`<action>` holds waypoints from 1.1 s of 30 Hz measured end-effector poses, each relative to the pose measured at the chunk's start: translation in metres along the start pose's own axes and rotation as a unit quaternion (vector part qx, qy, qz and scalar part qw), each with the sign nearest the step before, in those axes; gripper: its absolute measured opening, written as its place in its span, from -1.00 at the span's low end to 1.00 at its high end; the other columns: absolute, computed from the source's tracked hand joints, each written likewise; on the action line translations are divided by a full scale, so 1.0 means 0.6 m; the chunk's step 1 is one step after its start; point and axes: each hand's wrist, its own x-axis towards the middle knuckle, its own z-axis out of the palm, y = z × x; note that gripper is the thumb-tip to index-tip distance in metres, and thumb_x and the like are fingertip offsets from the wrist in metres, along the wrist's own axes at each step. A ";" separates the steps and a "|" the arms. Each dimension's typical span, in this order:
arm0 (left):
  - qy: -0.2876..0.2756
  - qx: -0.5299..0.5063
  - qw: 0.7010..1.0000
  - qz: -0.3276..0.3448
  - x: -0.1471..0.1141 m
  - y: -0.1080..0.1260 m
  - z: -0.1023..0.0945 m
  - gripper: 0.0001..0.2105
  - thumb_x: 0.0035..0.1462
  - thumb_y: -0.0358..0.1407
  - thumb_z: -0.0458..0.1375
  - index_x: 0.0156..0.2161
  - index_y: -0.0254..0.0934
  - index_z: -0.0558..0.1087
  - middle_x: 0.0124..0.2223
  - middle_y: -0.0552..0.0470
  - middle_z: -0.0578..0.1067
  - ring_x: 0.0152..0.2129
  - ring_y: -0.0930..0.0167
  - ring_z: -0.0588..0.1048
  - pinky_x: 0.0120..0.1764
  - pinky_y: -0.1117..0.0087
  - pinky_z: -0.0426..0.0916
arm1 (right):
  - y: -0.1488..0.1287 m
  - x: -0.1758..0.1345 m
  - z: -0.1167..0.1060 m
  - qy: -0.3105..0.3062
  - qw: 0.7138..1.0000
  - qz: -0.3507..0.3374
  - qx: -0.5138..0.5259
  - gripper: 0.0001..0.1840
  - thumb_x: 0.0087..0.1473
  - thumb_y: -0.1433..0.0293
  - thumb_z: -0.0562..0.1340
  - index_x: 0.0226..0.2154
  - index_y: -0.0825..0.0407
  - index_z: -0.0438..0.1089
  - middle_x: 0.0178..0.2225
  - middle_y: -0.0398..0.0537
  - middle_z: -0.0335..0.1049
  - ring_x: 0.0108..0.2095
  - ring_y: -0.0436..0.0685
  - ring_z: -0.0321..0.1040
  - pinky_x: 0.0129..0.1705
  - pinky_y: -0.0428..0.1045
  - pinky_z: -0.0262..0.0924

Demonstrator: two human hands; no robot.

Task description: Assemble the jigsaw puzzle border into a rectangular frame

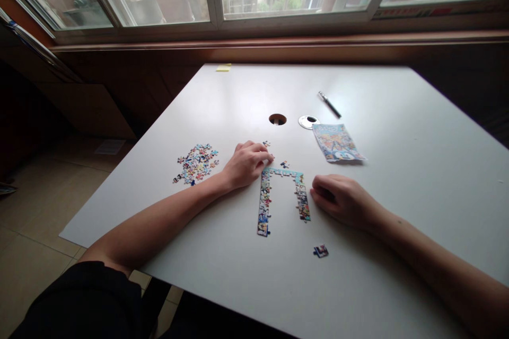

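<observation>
A partly joined jigsaw border [263,206] lies on the white table, with a left side, a top row and a shorter right side. My left hand [248,163] rests just beyond its upper left corner, fingers bent and drawn together; what the fingertips hold, if anything, is too small to make out. Close by are a loose puzzle piece [266,143] and another dark piece [284,164] above the top row. Curled into a loose fist, my right hand [344,198] lies beside the border's right side, and nothing shows in it. One separate piece [321,251] sits nearer to me.
A heap of puzzle pieces [196,164] spreads left of my left hand. Farther back are a printed picture sheet [338,143], a pen [329,104], a round cable hole [277,119], a metal ring cover [305,123] and a yellow sticky note [223,68].
</observation>
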 end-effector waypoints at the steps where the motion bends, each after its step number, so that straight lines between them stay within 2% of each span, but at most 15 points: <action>1: 0.002 -0.004 1.000 -0.001 0.000 0.001 0.002 -0.81 0.31 -0.40 0.12 -0.16 -0.15 0.59 -0.05 0.02 0.60 -0.05 0.31 0.45 0.03 0.19 0.20 | 0.000 0.001 0.000 0.000 1.000 -0.001 0.000 -0.76 0.21 0.41 0.14 -0.46 -0.05 0.09 -0.54 -0.20 0.15 -0.50 0.05 0.05 -0.41 -0.03 0.00; 5: 0.035 -0.056 0.998 -0.012 0.009 0.004 -0.011 -0.76 0.21 -0.49 0.13 -0.16 -0.17 0.59 -0.07 0.01 0.61 -0.07 0.32 0.48 0.05 0.19 0.29 | 0.000 0.001 0.000 0.004 1.000 -0.002 0.001 -0.76 0.19 0.42 0.15 -0.46 -0.05 0.09 -0.55 -0.20 0.16 -0.51 0.05 0.05 -0.41 -0.03 -0.01; 8: 0.032 -0.094 0.995 -0.021 0.015 -0.007 -0.068 -0.80 0.15 -0.49 0.13 -0.25 -0.23 0.59 -0.19 0.00 0.61 -0.19 0.38 0.51 -0.05 0.29 0.39 | 0.001 0.000 0.001 0.003 1.000 -0.002 0.001 -0.76 0.19 0.42 0.14 -0.46 -0.05 0.08 -0.55 -0.20 0.15 -0.51 0.04 0.05 -0.41 -0.03 -0.01; 10: -0.027 -0.086 0.995 -0.041 0.004 -0.027 -0.128 -0.83 0.15 -0.43 0.15 -0.25 -0.24 0.60 -0.23 0.00 0.61 -0.28 0.40 0.52 -0.17 0.36 0.42 | 0.002 -0.001 0.001 0.001 1.000 -0.002 -0.002 -0.76 0.19 0.42 0.14 -0.46 -0.05 0.07 -0.55 -0.20 0.15 -0.51 0.04 0.05 -0.41 -0.03 -0.02; 13: -0.132 -0.013 0.987 -0.087 -0.044 -0.076 -0.217 -0.84 0.17 -0.29 0.18 -0.26 -0.23 0.63 -0.24 0.01 0.61 -0.33 0.40 0.54 -0.24 0.40 0.41 | 0.002 -0.003 0.002 0.000 1.000 0.000 -0.005 -0.76 0.20 0.41 0.13 -0.46 -0.05 0.06 -0.54 -0.21 0.14 -0.51 0.04 0.05 -0.41 -0.03 -0.02; 16: -0.197 0.029 0.972 -0.122 -0.109 -0.126 -0.266 -0.81 0.17 -0.19 0.22 -0.20 -0.15 0.65 -0.18 0.04 0.62 -0.29 0.38 0.56 -0.23 0.44 0.40 | 0.002 -0.002 0.002 0.002 1.000 -0.003 -0.004 -0.76 0.21 0.42 0.13 -0.46 -0.05 0.06 -0.54 -0.21 0.14 -0.51 0.04 0.04 -0.41 -0.03 -0.03; 18: -0.204 0.036 0.968 -0.140 -0.144 -0.149 -0.273 -0.78 0.19 -0.14 0.21 -0.15 -0.10 0.66 -0.16 0.05 0.62 -0.28 0.38 0.56 -0.23 0.44 0.40 | 0.002 -0.001 0.003 0.007 1.000 -0.007 -0.002 -0.76 0.19 0.42 0.14 -0.46 -0.05 0.07 -0.54 -0.21 0.14 -0.51 0.04 0.04 -0.41 -0.03 -0.02; 21: -0.171 0.009 0.972 -0.158 -0.170 -0.163 -0.267 -0.76 0.19 -0.08 0.22 -0.17 -0.11 0.66 -0.16 0.03 0.62 -0.29 0.38 0.57 -0.24 0.44 0.41 | 0.003 0.001 0.004 0.011 1.000 -0.008 0.000 -0.77 0.17 0.43 0.16 -0.46 -0.05 0.09 -0.54 -0.21 0.15 -0.51 0.04 0.04 -0.42 -0.03 -0.02; 26: -0.150 -0.004 0.975 -0.162 -0.170 -0.164 -0.261 -0.77 0.21 -0.10 0.20 -0.23 -0.16 0.64 -0.20 0.02 0.62 -0.29 0.37 0.56 -0.23 0.43 0.41 | 0.002 0.001 0.003 0.009 1.000 -0.005 0.000 -0.78 0.17 0.41 0.15 -0.46 -0.05 0.10 -0.55 -0.21 0.17 -0.52 0.04 0.07 -0.42 -0.03 -0.02; 31: -0.074 0.021 0.984 -0.161 -0.174 -0.169 -0.272 -0.76 0.24 -0.12 0.18 -0.22 -0.19 0.64 -0.19 0.00 0.62 -0.26 0.36 0.57 -0.19 0.43 0.40 | 0.002 0.000 0.002 0.011 1.000 -0.007 0.000 -0.77 0.18 0.41 0.15 -0.47 -0.05 0.09 -0.56 -0.21 0.16 -0.53 0.05 0.07 -0.42 -0.03 -0.02; 33: -0.066 0.032 0.984 -0.161 -0.178 -0.166 -0.278 -0.76 0.24 -0.12 0.18 -0.22 -0.21 0.64 -0.20 0.00 0.62 -0.28 0.37 0.56 -0.22 0.44 0.39 | 0.004 0.000 0.002 0.010 1.000 -0.009 -0.003 -0.77 0.19 0.40 0.14 -0.46 -0.05 0.08 -0.56 -0.21 0.16 -0.52 0.04 0.07 -0.42 -0.03 -0.01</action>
